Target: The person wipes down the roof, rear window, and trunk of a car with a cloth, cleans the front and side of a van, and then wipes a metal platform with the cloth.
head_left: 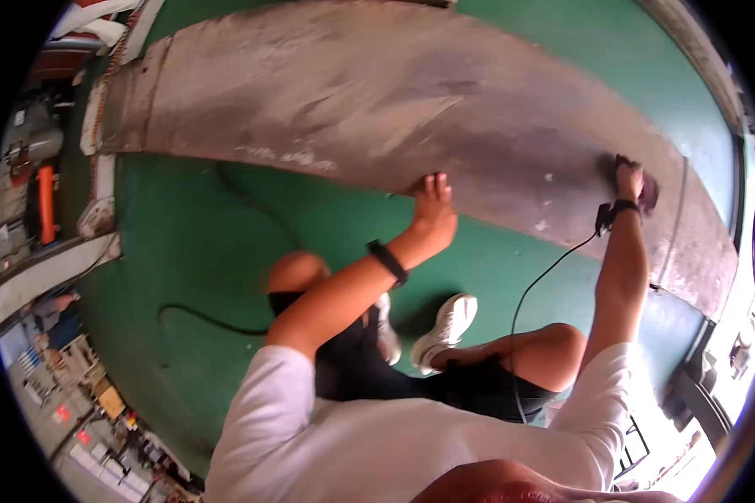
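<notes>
A long, curved, brownish-grey panel [335, 101] with pale scuffs and smeared patches stretches across the view. My left hand [434, 211] rests at its near edge, fingertips on the surface, with nothing in it. Farther right, my right hand [629, 179] is closed around a dark reddish pad [648, 194] against the panel; the fingers are partly hidden. From a dark band at my right wrist, a thin black cable [524, 293] runs down toward my lap.
Green floor [201, 243] lies beneath the panel. A dark hose [214, 320] crosses it at the left. Shelves with tools and boxes [109, 401] stand lower left, near an orange cylinder [46, 204]. My white shoes [453, 323] are below the panel.
</notes>
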Motion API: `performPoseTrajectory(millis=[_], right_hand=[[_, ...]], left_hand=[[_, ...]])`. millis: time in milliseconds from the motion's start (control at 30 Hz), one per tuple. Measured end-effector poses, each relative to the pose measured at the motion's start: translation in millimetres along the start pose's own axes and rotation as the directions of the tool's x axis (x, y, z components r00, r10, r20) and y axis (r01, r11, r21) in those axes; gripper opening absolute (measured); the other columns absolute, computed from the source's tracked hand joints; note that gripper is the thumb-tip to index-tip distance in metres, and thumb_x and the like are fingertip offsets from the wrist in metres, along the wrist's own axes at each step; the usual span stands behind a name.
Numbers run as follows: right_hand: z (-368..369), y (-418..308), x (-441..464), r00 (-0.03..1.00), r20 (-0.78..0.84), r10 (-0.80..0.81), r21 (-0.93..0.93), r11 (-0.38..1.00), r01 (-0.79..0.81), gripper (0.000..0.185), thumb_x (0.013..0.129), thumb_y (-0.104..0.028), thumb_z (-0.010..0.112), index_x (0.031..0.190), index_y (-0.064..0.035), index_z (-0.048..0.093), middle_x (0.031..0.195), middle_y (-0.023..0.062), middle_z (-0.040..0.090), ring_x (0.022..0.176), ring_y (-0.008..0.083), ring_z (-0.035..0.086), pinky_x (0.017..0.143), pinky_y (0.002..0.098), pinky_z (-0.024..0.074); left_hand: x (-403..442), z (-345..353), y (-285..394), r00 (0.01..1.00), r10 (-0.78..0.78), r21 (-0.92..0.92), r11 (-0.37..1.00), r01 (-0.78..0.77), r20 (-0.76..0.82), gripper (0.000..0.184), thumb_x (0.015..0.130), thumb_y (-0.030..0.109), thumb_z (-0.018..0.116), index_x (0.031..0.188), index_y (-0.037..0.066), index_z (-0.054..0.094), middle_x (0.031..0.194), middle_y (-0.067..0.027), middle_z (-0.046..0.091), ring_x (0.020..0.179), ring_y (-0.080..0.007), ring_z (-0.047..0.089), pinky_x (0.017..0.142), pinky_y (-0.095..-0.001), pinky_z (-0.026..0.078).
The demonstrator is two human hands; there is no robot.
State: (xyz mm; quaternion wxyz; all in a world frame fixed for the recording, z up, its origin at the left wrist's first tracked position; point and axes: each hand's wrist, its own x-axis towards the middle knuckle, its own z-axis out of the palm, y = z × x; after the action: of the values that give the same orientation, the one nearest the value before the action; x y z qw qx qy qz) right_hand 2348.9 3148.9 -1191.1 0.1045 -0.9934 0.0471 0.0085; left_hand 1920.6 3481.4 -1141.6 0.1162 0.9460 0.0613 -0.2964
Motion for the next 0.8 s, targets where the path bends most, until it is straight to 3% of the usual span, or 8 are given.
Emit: performPoseTrajectory(millis=[133,300,400,467,533,600,667,800], right_hand=[[45.1,-128.2,-50.0,0.907,0.080,-0.412,-0.035,0.909,0.416,0.057,0.086,-0.033,0.057,0.137,-0.0096,0.049,0.131,0.0196,0.060,0.117,0.0401,0.059,0.097,0.0499,0.0472],[64.3,-309.2,-247.8,0.486,0.057,-0.872,0.246,0.484,0.840,0.060,0.087,-0.019,0.063,0.143,-0.0159,0.041,0.110,0.0178,0.066,0.093,0.0376,0.065,0.076,0.0518,0.0538],[48.8,-369.5,-353.4,0.078,0.240,-0.968,0.353,0.162,0.922,0.054,0.085,-0.022,0.069,0.135,-0.0152,0.052,0.115,0.0123,0.065,0.109,0.0343,0.062,0.093,0.0500,0.0466],[44.5,-384.9,-384.6,-0.200,0.162,-0.966,0.572,-0.074,0.817,0.043,0.085,-0.021,0.067,0.127,-0.0148,0.060,0.115,0.0106,0.066,0.113,0.0289,0.060,0.094,0.0473,0.0467],[48.6,-388.4,-397.3,-0.254,0.115,-0.960,0.580,-0.142,0.802,0.040,0.084,-0.019,0.067,0.124,-0.0145,0.062,0.117,0.0098,0.065,0.115,0.0273,0.059,0.096,0.0464,0.0460],[55.2,-389.9,-394.9,-0.310,0.077,-0.948,0.578,-0.211,0.788,0.038,0.084,-0.016,0.066,0.122,-0.0142,0.064,0.118,0.0090,0.065,0.117,0.0257,0.058,0.098,0.0454,0.0453],[66.3,-377.7,-359.1,-0.345,-0.011,-0.939,0.572,-0.288,0.768,0.037,0.085,-0.011,0.062,0.122,-0.0139,0.064,0.123,0.0079,0.065,0.121,0.0257,0.057,0.101,0.0421,0.0442],[45.6,-334.6,-251.7,0.011,0.110,-0.994,0.449,0.060,0.892,0.043,0.085,-0.009,0.062,0.128,-0.0109,0.061,0.130,0.0109,0.062,0.125,0.0298,0.054,0.108,0.0411,0.0411]], left_hand=[[14.5,1.0,32.6,0.995,-0.090,0.249,0.965,0.076,0.045,0.064,0.095,0.020,0.044,0.147,-0.016,0.030,0.154,-0.0425,0.016,0.141,-0.0570,0.026,0.110,-0.0595,0.033],[0.4,-2.5,21.8,0.998,0.055,0.188,0.981,-0.050,-0.022,0.059,0.095,0.030,0.046,0.136,-0.013,0.050,0.143,-0.0384,0.042,0.131,-0.0494,0.047,0.108,-0.0517,0.038],[-35.9,-98.9,-19.6,0.916,0.182,-0.081,0.983,-0.163,0.357,0.047,0.094,0.042,0.049,0.107,0.004,0.073,0.110,-0.0152,0.072,0.103,-0.0292,0.068,0.094,-0.0428,0.051],[-62.4,-111.0,-56.1,0.927,0.082,-0.192,0.981,-0.011,0.365,0.040,0.090,0.038,0.057,0.095,0.002,0.075,0.100,-0.0175,0.072,0.096,-0.0346,0.068,0.083,-0.0435,0.053],[-76.2,-102.6,-75.9,0.919,-0.009,-0.227,0.968,0.107,0.395,0.038,0.091,0.036,0.057,0.103,0.003,0.073,0.101,-0.0194,0.071,0.097,-0.0359,0.067,0.084,-0.0441,0.053],[-81.4,-87.2,-92.8,1.000,-0.007,-0.145,0.989,0.007,0.002,0.040,0.091,0.034,0.058,0.114,0.002,0.069,0.101,-0.0211,0.071,0.096,-0.0360,0.068,0.086,-0.0435,0.053],[-76.2,-86.5,-90.4,0.996,-0.025,-0.170,0.985,0.039,0.081,0.048,0.092,0.032,0.060,0.128,0.001,0.060,0.117,-0.0249,0.066,0.108,-0.0371,0.064,0.094,-0.0443,0.050],[-41.4,-33.9,-83.0,0.980,-0.124,-0.001,0.992,0.125,-0.153,0.063,0.092,0.032,0.061,0.143,0.000,0.045,0.150,-0.0278,0.039,0.135,-0.0425,0.044,0.107,-0.0546,0.039]])
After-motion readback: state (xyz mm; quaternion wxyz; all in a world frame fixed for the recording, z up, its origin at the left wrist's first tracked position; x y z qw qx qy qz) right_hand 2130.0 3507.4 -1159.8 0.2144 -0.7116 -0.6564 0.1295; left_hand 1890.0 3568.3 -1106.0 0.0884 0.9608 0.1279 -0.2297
